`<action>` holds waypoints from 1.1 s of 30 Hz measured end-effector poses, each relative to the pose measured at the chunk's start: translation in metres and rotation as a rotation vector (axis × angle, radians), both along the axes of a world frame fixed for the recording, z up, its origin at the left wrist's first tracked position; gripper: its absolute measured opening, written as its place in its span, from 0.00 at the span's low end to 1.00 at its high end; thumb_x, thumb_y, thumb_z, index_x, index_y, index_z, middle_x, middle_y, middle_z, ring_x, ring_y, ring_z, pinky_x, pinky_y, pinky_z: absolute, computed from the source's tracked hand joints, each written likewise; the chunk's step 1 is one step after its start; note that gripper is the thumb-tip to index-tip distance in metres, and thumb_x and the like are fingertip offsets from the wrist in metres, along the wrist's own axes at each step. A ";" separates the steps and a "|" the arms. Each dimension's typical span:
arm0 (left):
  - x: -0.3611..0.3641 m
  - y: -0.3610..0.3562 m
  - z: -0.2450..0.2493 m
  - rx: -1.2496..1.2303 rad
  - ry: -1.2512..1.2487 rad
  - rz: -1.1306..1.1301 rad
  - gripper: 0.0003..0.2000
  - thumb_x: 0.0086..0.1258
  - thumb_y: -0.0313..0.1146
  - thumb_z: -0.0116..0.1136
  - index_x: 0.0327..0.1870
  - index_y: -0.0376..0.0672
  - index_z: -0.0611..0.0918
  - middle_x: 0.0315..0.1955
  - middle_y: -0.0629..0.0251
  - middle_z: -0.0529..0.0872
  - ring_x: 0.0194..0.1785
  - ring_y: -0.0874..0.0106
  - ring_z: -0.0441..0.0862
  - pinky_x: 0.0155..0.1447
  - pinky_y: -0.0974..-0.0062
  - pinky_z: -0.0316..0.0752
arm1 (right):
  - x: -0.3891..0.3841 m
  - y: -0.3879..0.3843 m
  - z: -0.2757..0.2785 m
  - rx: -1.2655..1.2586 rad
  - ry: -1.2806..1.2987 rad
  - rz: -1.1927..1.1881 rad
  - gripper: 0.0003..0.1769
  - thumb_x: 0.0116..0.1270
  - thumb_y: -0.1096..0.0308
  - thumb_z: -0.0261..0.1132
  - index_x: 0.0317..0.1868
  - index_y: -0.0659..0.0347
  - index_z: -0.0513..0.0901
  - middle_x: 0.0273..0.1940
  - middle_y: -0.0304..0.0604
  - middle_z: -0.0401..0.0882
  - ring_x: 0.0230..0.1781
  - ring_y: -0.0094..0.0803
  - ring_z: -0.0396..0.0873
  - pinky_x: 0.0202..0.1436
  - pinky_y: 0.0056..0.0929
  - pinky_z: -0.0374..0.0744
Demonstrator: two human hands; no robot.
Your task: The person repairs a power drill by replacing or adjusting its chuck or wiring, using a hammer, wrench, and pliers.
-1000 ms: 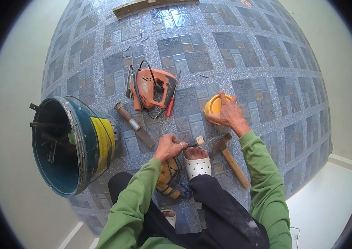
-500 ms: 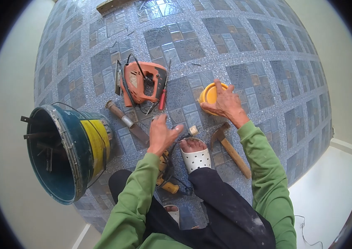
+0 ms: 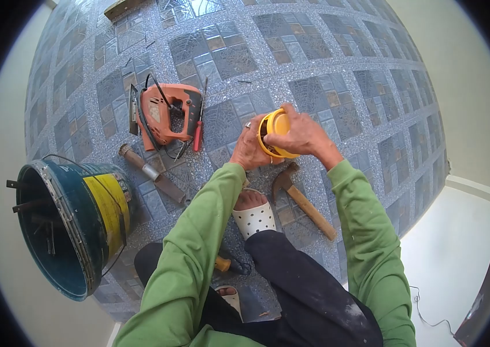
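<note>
Clock centre: the round yellow plastic tub [image 3: 276,152], between both hands just above the middle of the view; 12 points away from the person.
Left grip: the left hand [image 3: 249,146] is wrapped round the tub's 8 o'clock side; some fingers are hidden behind it.
Right grip: the right hand [image 3: 304,135] is clamped on the matching yellow lid [image 3: 281,122], which sits tilted with a gap towards 9.
Tub contents: a dark sliver, too small to identify.
Orange-and-black jigsaw [image 3: 161,115]: between 9 and 10, on the patterned blue-grey tile floor [image 3: 366,110].
Red-handled screwdriver [image 3: 198,136]: at 9, just beside the jigsaw.
Chisel-like tool with a brown handle [image 3: 151,172]: between 8 and 9.
Dark green bucket with a yellow label [image 3: 105,199]: at 8, its shadowed contents hard to make out.
Wooden-handled claw hammer [image 3: 309,211]: at 5.
White dotted clog [image 3: 254,221]: near 6.
Yellow-bodied tool [image 3: 222,264]: near 7, mostly covered by the left sleeve.
Wooden beam [image 3: 120,8]: near 10, cut off by the top edge.
</note>
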State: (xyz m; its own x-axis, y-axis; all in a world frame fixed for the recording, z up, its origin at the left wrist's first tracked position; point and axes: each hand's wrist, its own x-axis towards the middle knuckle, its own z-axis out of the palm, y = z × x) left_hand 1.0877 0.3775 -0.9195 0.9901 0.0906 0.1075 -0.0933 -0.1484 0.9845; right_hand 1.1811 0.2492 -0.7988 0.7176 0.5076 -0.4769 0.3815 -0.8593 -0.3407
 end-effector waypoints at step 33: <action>-0.033 0.046 0.028 0.423 0.256 -0.146 0.56 0.46 0.35 0.80 0.76 0.41 0.54 0.62 0.44 0.77 0.68 0.52 0.74 0.73 0.62 0.66 | -0.020 -0.103 -0.049 0.194 -0.299 -0.627 0.61 0.47 0.35 0.76 0.73 0.65 0.62 0.56 0.69 0.72 0.58 0.63 0.75 0.60 0.51 0.76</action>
